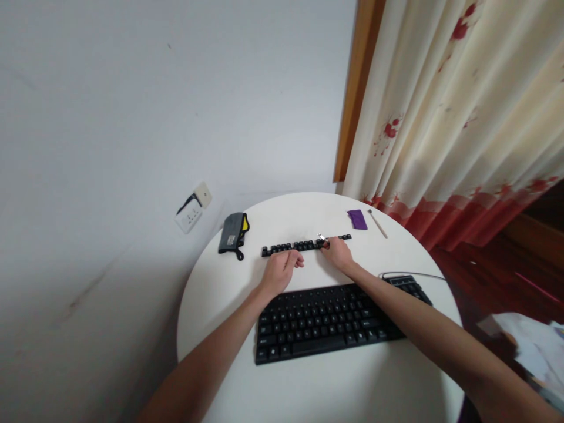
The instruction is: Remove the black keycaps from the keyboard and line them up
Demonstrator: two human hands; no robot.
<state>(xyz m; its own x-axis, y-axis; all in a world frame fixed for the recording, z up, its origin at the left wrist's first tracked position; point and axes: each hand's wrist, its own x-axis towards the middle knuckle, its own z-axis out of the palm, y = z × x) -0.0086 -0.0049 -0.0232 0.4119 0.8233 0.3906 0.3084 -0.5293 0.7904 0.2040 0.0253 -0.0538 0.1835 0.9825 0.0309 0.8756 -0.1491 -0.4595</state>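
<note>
A row of loose black keycaps (282, 248) lies across the far part of a round white table (229, 294). My left hand (282, 269) rests with curled fingers against the row's middle. At the row's right part, my right hand (337, 252) pinches a small shiny metal tool (321, 238). A black keyboard (326, 323) lies in front of both hands, under my forearms.
A grey and yellow pouch (232, 232) sits at the table's far left. At the far right lie a purple cloth (357, 219) and a thin stick (378, 224). A cable (409, 274) leaves the keyboard. A wall socket (189, 216) and a floral curtain (458, 117) stand behind.
</note>
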